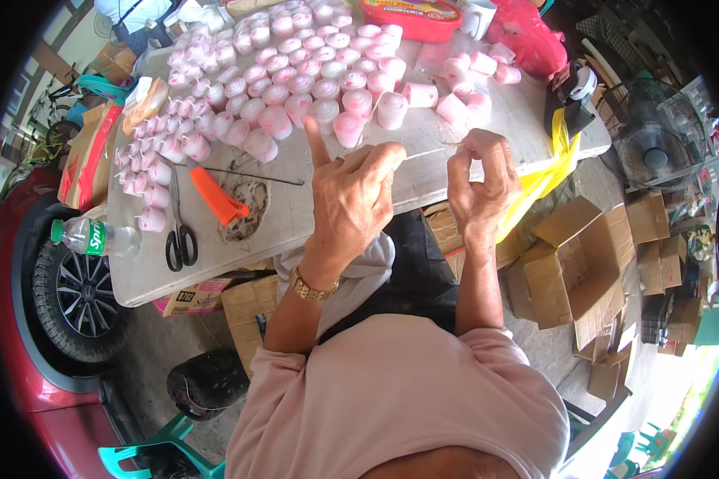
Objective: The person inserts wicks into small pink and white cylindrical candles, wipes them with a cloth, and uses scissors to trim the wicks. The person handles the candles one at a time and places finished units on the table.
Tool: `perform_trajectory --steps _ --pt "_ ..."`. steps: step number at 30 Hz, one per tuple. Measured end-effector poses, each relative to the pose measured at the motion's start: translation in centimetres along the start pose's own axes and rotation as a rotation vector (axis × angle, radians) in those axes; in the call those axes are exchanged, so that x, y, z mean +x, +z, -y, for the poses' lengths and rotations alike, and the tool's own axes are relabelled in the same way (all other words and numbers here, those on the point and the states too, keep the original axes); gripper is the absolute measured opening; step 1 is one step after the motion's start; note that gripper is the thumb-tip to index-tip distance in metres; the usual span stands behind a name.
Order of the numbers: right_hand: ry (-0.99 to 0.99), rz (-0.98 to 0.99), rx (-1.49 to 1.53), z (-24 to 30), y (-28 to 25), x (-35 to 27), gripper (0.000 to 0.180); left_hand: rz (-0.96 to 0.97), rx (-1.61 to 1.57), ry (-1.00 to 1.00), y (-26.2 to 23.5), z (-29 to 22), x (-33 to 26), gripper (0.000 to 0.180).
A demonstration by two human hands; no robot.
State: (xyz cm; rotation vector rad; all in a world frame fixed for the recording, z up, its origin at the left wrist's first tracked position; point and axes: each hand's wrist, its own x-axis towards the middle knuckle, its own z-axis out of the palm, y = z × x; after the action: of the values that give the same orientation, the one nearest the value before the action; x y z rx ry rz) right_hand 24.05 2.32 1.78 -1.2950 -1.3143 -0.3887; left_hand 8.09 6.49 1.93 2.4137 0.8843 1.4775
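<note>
My left hand is raised over the table's front edge. One finger points up while the others curl into a pinch. To its right, my right hand has its fingertips pressed to the thumb. Anything thin or small between the fingers of either hand is too faint to make out. Just beyond the hands stand many small pink-and-white candles in close rows. Those at the left show short wicks. A few loose candles lie tipped over above my right hand.
On the white table lie black-handled scissors, an orange tool handle, a thin rod and a plastic bottle. A yellow bag hangs off the right edge. An open carton and a fan stand right.
</note>
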Motion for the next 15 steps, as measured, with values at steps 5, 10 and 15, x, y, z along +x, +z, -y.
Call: perform_trajectory --steps 5,10,15 --pt "0.122 0.131 0.119 -0.7 -0.2 -0.2 0.016 -0.036 -0.014 -0.084 0.1 0.2 0.6 0.015" --pt "0.249 0.441 0.180 -1.4 0.6 -0.2 0.036 -0.014 -0.446 -0.079 1.3 -1.2 5.2 0.006" --pt "0.072 0.209 0.376 -4.0 5.7 1.7 0.028 0.087 -0.559 0.240 2.9 -4.6 8.7 0.010"
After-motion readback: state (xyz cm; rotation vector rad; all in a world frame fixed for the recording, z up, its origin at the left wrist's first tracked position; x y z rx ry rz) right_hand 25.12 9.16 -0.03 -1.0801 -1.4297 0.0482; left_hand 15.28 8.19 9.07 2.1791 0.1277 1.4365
